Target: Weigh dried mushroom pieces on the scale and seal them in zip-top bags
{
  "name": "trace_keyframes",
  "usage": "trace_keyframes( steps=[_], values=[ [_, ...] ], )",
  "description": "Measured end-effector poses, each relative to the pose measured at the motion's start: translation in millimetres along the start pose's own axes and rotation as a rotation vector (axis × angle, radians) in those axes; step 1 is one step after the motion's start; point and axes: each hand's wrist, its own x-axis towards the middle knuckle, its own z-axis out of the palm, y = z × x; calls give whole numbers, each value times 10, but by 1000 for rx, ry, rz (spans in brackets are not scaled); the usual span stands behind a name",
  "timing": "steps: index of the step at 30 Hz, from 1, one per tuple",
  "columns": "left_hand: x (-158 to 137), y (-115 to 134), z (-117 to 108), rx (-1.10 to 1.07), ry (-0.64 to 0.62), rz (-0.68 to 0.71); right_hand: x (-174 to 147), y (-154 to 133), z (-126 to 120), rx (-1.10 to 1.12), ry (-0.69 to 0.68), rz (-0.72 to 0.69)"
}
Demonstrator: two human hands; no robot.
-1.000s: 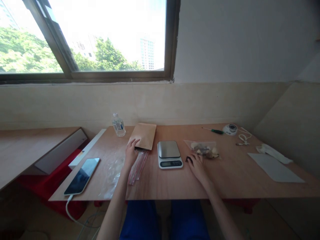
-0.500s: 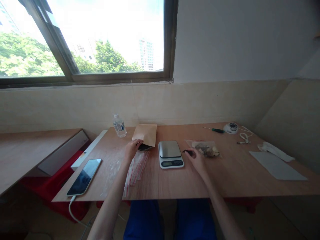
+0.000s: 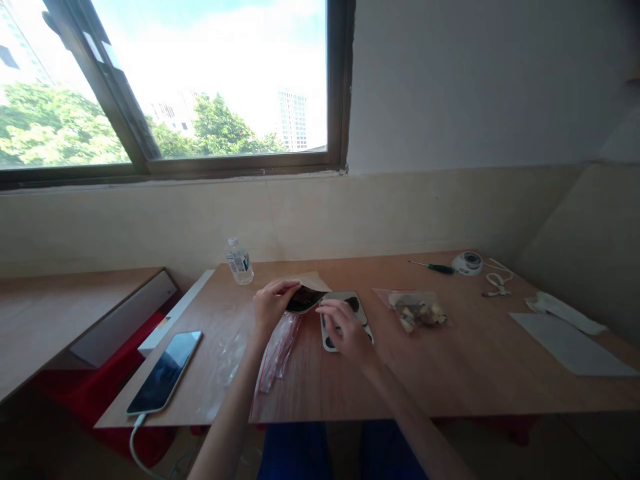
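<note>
A brown kraft paper bag [image 3: 310, 279] lies with its dark mouth gaping toward me. My left hand [image 3: 273, 308] grips the left side of that mouth, thumb and fingers pinched on the rim. At the right corner of the mouth, my right hand [image 3: 347, 330] has its fingertips closed on the rim. Beneath my right hand is a white kitchen scale [image 3: 367, 328], its front display mostly covered. A dark piece [image 3: 354, 304] rests on the scale's plate. Just right of the scale sits a clear zip bag [image 3: 420, 313] with several pale and dark pieces inside.
Flat zip bags [image 3: 277, 353] lie below the paper bag. A water bottle [image 3: 240, 263] stands behind my left hand; a phone [image 3: 166, 373] on a cable lies left. Farther right are a screwdriver [image 3: 440, 269], a white dome camera [image 3: 469, 263] and a white sheet [image 3: 570, 343].
My right hand has moved left from beside the scale to the bag's rim. The dark piece it held now appears on the scale. My left hand has pulled the bag open and toward me.
</note>
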Motion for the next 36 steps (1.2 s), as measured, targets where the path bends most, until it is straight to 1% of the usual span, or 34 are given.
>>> trace_keyframes(
  steps=[2,4,8,11,14,16,18,21,24,26,28,29,30,32,33,34,35,36],
  values=[
    [-31,61,31,-51,-15,-82,90,-183,59,-6,-126,-60],
    [-76,116,50,-84,-18,-134,197,-241,150,-89,-244,-44],
    [-193,207,83,-79,14,-156,380,-186,387,-303,-464,109],
    [-275,246,134,-72,62,-159,468,-163,553,-347,-593,265],
    [-332,242,181,-93,72,-184,503,-147,638,-323,-659,325],
    [-354,223,196,-105,65,-192,491,-123,628,-293,-659,327],
    [-362,207,199,-102,48,-192,453,-99,566,-265,-643,331],
    [-347,210,190,-79,8,-180,363,-95,422,-249,-550,340],
    [-306,234,172,-50,-14,-153,253,-142,284,-227,-412,277],
    [-273,242,156,-37,-14,-147,166,-179,222,-148,-332,198],
    [-240,235,134,-30,-16,-161,59,-188,192,-9,-208,159],
    [-226,227,121,-27,-19,-172,-2,-173,188,62,-110,179],
    [-213,217,106,-24,-21,-184,-63,-144,190,123,11,228],
    [-192,198,75,-12,-10,-204,-177,-36,201,205,277,377],
    [-185,192,61,-3,2,-209,-221,38,207,220,390,450],
    [-179,188,48,6,14,-211,-255,123,213,218,466,501],
    [-174,187,38,13,22,-211,-275,213,218,194,495,524],
    [-171,188,30,18,25,-210,-285,306,223,144,480,518]
  ],
)
